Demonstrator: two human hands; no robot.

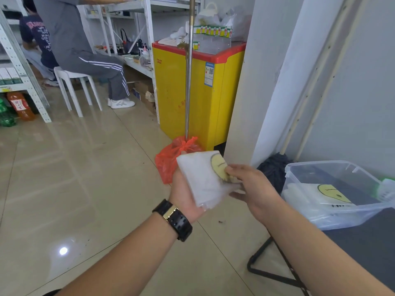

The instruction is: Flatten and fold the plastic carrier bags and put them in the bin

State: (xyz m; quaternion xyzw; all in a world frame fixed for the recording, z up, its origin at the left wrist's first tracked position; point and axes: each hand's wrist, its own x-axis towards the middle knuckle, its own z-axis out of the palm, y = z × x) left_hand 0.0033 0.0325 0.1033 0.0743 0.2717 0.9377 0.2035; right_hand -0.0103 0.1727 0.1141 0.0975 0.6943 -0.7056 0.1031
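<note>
A white plastic carrier bag (pixel 205 178), folded into a small square with a yellow smiley print, lies across the palm of my left hand (pixel 183 197). My right hand (pixel 252 189) pinches the bag's right edge over the smiley. To the right, a clear plastic bin (pixel 303 174) rests on a dark table (pixel 367 242). Inside the bin lies another folded white smiley bag (pixel 320 195).
A red plastic bag (pixel 171 159) lies on the tiled floor at the foot of a metal pole (pixel 189 82), in front of a yellow cabinet (pixel 192 92). Two people sit on white stools by shelving at the back left. A white pillar (pixel 256 82) stands beside the table.
</note>
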